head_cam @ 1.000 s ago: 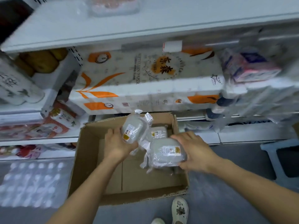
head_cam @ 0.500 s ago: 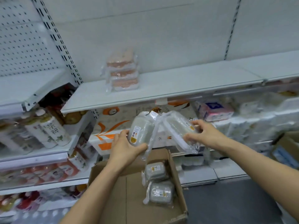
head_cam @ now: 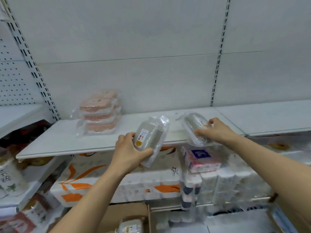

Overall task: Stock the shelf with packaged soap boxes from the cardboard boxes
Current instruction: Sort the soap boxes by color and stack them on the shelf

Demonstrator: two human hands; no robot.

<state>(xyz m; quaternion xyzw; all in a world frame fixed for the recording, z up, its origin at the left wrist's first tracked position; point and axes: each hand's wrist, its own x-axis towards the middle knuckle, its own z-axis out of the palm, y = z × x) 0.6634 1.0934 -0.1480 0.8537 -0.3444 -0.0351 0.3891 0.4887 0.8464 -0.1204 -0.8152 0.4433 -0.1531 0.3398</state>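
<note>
My left hand (head_cam: pixel 129 153) grips a grey soap box in clear plastic wrap (head_cam: pixel 149 137), with a label facing me, held just in front of the white shelf's (head_cam: pixel 67 140) front edge. My right hand (head_cam: pixel 213 132) grips a second grey wrapped soap box (head_cam: pixel 193 125), held over the shelf's front part; whether it touches the board I cannot tell. A stack of pink wrapped soap boxes (head_cam: pixel 99 113) sits on the shelf at the left. Below, the open cardboard box (head_cam: pixel 127 214) holds another grey wrapped soap box (head_cam: pixel 130 226).
Under the shelf lie large packs of toilet paper with orange print (head_cam: pixel 117 179), a tissue pack (head_cam: pixel 202 158) and white rolls (head_cam: pixel 232 185). Bottles and red packs (head_cam: pixel 13 175) fill the left bay. The wall panel behind the shelf is bare.
Both hands have risen from the cardboard box up to shelf height, each carrying a grey soap box. The view has tilted upward from the box to the shelf.
</note>
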